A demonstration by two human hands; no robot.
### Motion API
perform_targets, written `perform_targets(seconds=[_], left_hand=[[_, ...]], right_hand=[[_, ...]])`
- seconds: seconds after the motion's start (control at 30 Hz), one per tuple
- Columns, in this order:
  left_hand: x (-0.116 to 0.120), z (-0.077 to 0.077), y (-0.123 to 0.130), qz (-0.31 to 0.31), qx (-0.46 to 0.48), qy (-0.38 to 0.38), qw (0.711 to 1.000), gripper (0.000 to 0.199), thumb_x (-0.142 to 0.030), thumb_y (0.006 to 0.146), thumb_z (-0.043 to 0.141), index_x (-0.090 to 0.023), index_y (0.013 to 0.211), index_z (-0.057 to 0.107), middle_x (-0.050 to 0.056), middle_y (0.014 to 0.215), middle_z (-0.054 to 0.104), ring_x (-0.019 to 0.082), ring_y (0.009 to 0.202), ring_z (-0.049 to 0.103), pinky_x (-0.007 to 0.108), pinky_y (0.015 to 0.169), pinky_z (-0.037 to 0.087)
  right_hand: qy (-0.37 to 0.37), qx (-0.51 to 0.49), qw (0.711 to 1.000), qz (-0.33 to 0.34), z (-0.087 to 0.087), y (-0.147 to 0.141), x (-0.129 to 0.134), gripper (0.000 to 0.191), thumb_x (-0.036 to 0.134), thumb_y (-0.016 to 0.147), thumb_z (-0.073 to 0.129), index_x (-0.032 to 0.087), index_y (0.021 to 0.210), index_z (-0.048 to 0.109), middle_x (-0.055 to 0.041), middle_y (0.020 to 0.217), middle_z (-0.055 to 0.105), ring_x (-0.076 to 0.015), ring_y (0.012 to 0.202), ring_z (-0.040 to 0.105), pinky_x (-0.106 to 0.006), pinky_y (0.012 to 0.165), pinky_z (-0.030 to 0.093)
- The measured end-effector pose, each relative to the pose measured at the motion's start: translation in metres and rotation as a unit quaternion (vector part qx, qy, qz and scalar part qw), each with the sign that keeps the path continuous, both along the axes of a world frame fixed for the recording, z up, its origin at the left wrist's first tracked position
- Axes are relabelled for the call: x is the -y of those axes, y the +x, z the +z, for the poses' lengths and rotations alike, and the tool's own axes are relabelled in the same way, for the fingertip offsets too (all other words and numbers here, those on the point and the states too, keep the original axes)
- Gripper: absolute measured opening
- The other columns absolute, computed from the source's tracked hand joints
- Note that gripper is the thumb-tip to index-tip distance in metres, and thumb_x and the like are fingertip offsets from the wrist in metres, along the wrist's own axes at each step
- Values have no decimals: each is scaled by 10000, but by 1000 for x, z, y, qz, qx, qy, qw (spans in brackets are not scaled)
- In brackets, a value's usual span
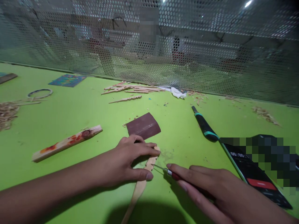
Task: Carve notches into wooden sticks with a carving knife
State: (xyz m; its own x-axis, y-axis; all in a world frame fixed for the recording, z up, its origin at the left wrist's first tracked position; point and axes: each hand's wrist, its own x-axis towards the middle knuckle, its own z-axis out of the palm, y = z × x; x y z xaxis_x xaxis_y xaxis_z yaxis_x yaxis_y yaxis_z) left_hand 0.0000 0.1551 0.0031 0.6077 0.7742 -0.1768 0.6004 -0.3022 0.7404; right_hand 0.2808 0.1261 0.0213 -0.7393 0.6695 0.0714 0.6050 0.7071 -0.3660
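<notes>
A pale carved wooden stick (pixel 139 188) lies slantwise on the green table, its wider end with small dark notches towards the middle. My left hand (pixel 133 158) grips that wider end, thumb on one side and fingertips at its top. In my right hand (pixel 210 186) is a small carving knife (pixel 171 174) with a dark red handle and a metal collar. Its thin blade reaches the stick's notched edge, between my left thumb and fingers. Just beyond my left hand lies a brown sheet of sandpaper (pixel 143 126).
A stained wood block (pixel 67 143) lies left. Carved sticks (pixel 137 88) and white tissue (pixel 178 92) lie by the perforated metal screen (pixel 149 56). On the right are a black-and-teal tool handle (pixel 205 126) and a phone (pixel 254 174). Wood shavings (pixel 8 115) pile at left.
</notes>
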Motion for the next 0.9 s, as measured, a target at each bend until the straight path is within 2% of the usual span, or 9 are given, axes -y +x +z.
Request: perform_targets(seconds=[0.33, 0.6, 0.73, 0.9], left_hand=[[0, 0, 0, 3, 3, -1, 1000, 557, -414, 910, 784, -325, 1441, 641, 65, 1546, 583, 338, 1439, 381, 518, 1189, 334], [0, 0, 0, 3, 2, -7, 1000, 567, -436, 914, 783, -316, 1448, 634, 59, 1563, 568, 336, 1449, 363, 520, 1190, 326], [0, -1, 0, 4, 5, -1, 1000, 560, -447, 907, 791, -312, 1431, 646, 63, 1551, 577, 338, 1447, 371, 507, 1182, 332], [-1, 0, 1, 2, 0, -7, 1000, 565, -467, 914, 780, -308, 1437, 639, 63, 1562, 567, 343, 1453, 359, 517, 1183, 324]], right_hand=[[-30, 0, 1000, -6, 0, 0, -2, 382, 260, 1073, 408, 227, 1310, 705, -81, 1059, 825, -209, 811, 806, -267, 610, 627], [-34, 34, 999, 4, -4, 0, 0, 420, 214, 1061, 386, 248, 1381, 655, -51, 958, 801, -201, 691, 777, -311, 601, 621], [-37, 47, 998, 8, -8, 1, 2, 434, 189, 1056, 390, 257, 1415, 624, -27, 894, 772, -190, 647, 759, -303, 589, 607], [-26, 41, 999, 5, -12, 2, 4, 428, 185, 1043, 407, 239, 1394, 645, -44, 894, 774, -188, 633, 752, -287, 583, 603]])
